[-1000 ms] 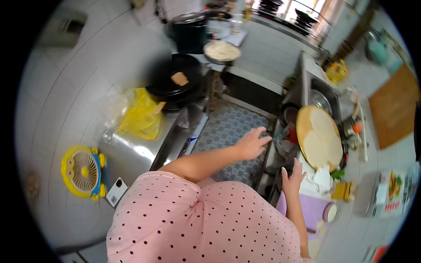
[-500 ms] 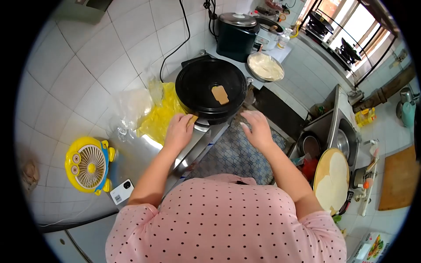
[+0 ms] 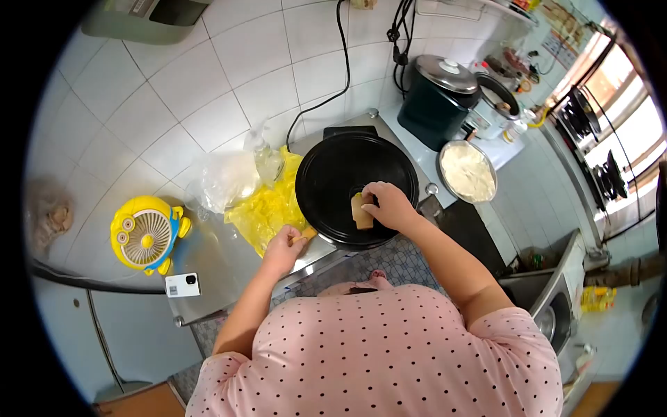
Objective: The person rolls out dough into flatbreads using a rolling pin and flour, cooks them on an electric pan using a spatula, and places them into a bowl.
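Observation:
A round black pan (image 3: 333, 174) sits on the metal counter. On its dark surface, close to the middle, lies a flat tan piece (image 3: 362, 215) with a notched outline; I cannot make out what it is. My right hand (image 3: 388, 206) reaches over the pan with its fingers closed on the upper end of that piece. Left of the pan's near rim, my left hand (image 3: 283, 249) is closed, pinching a small yellow-tan strip (image 3: 303, 235). A crumpled yellow plastic bag (image 3: 267, 208) lies right behind the left hand.
Clear plastic bags (image 3: 226, 179) lie against the tiled wall. A yellow fan (image 3: 147, 233) and a white phone (image 3: 183, 285) are on the left. A bowl of pale dough (image 3: 468, 172), a dark green pot (image 3: 439, 104) and a rice cooker (image 3: 492, 111) stand behind right. A sink (image 3: 556, 306) is at right.
My right hand has moved from beside the pan onto the tan piece, closing on it. My left hand still pinches the small strip. The whole view has turned toward the left.

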`<action>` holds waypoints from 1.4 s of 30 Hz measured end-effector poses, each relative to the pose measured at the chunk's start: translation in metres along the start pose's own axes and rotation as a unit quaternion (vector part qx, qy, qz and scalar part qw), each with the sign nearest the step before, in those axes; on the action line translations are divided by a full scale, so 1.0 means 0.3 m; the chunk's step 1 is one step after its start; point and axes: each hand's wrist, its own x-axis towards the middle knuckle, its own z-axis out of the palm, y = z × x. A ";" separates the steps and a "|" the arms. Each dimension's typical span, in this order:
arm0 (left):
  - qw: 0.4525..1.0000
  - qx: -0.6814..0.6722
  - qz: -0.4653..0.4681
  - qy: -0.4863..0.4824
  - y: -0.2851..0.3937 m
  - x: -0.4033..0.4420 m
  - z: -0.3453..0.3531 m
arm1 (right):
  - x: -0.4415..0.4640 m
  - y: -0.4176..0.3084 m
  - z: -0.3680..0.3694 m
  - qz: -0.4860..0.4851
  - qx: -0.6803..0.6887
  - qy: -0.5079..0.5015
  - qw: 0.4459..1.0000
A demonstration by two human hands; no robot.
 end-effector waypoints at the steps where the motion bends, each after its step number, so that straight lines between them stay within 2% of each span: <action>1: 0.999 -0.051 -0.017 0.008 0.007 0.001 0.011 | 0.019 0.014 -0.013 0.023 0.044 -0.039 0.998; 3: 0.993 -0.103 -0.047 0.020 0.000 0.011 0.024 | 0.057 0.035 -0.045 0.073 0.129 -0.119 0.982; 5: 0.991 -0.110 -0.076 0.030 -0.028 0.011 0.034 | 0.082 0.034 -0.081 0.056 0.154 -0.152 0.975; 8: 0.987 -0.064 -0.147 -0.018 0.075 -0.010 -0.003 | 0.111 0.029 -0.113 0.033 0.198 -0.179 0.963; 12: 0.951 -0.234 -0.200 -0.002 0.096 -0.045 -0.013 | 0.196 -0.011 -0.202 -0.020 0.212 -0.174 0.961; 15: 0.928 -0.318 -0.195 0.013 0.165 -0.097 -0.063 | 0.319 -0.044 -0.324 -0.069 0.185 -0.143 0.970; 17: 0.911 -0.375 -0.171 0.027 0.229 -0.128 -0.083 | 0.403 -0.089 -0.429 -0.009 0.139 -0.167 0.976; 19: 0.896 -0.420 -0.139 0.040 0.268 -0.126 -0.083 | 0.509 -0.057 -0.469 -0.018 0.153 -0.151 0.976; 21: 0.883 -0.454 -0.105 0.047 0.306 -0.103 -0.060 | 0.613 -0.027 -0.520 -0.014 0.198 -0.216 0.956; 27: 0.854 -0.513 -0.045 0.079 0.408 -0.001 0.015 | 0.794 0.009 -0.588 0.019 0.152 -0.204 0.967; 30: 0.860 -0.502 -0.035 0.089 0.441 0.045 0.020 | 0.870 0.046 -0.628 0.011 0.143 -0.238 0.961; 33: 0.866 -0.487 -0.036 0.111 0.489 0.088 0.026 | 0.897 0.083 -0.687 0.053 0.184 -0.266 0.945; 37: 0.878 -0.456 -0.040 0.139 0.528 0.160 0.037 | 0.908 0.126 -0.715 0.134 0.227 -0.110 0.958; 42: 0.896 -0.408 -0.035 0.173 0.556 0.221 0.073 | 1.094 0.373 -0.675 0.138 0.376 -0.152 0.903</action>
